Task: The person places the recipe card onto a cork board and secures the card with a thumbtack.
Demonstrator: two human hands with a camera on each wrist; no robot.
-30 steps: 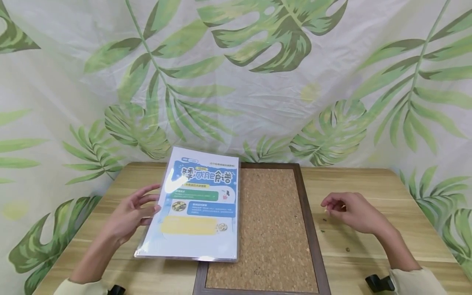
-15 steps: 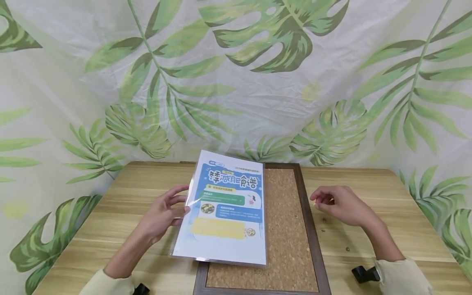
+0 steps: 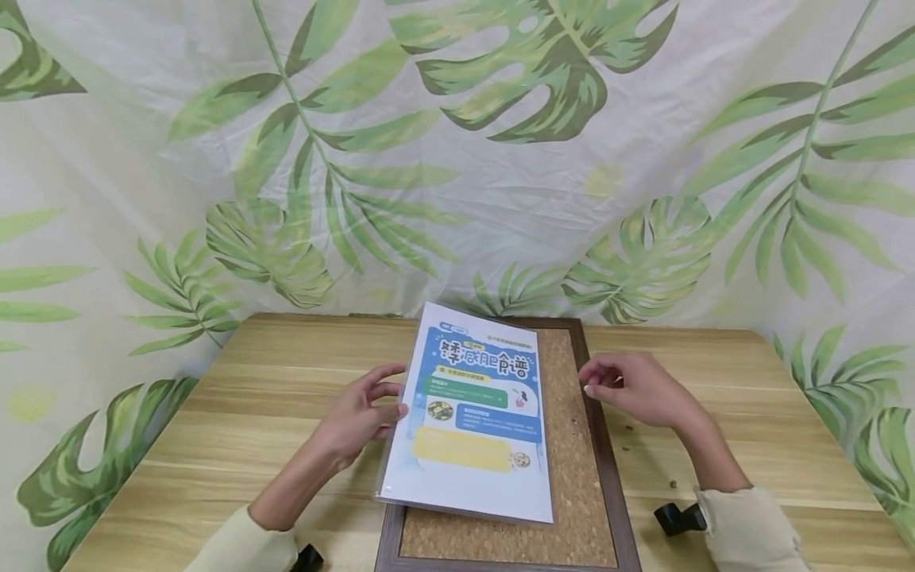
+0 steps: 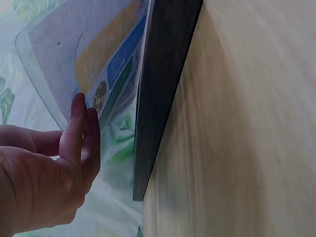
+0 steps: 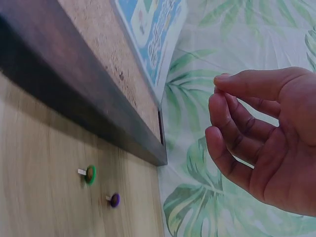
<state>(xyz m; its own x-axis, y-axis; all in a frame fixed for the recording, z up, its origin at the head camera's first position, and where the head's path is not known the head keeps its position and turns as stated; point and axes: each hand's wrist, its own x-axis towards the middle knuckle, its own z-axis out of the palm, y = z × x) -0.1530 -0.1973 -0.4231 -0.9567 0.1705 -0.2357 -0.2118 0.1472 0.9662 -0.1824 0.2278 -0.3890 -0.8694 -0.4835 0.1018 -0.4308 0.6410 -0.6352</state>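
The left hand [image 3: 360, 419] pinched the left edge of a shiny sheet [image 3: 465, 485], which sat crooked over the cork board [image 3: 572, 485]. The right hand [image 3: 639, 389] pinched a tiny thing [image 5: 216, 81], maybe a pin. Held by one side, the sheet could swing. Behind hung a leafy cloth [image 3: 493, 191].

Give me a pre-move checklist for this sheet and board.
Left hand holding the sheet by its left edge: ok.
Printed side up: ok.
Sheet flat on the cork board: not ok, left edge raised.
Sheet centred: not ok, covers most of the frame's left side.
Tack in the right hand: cannot tell, small yellowish thing mostly hidden.
Green tack and purple tack beside the board: ok, on the table.
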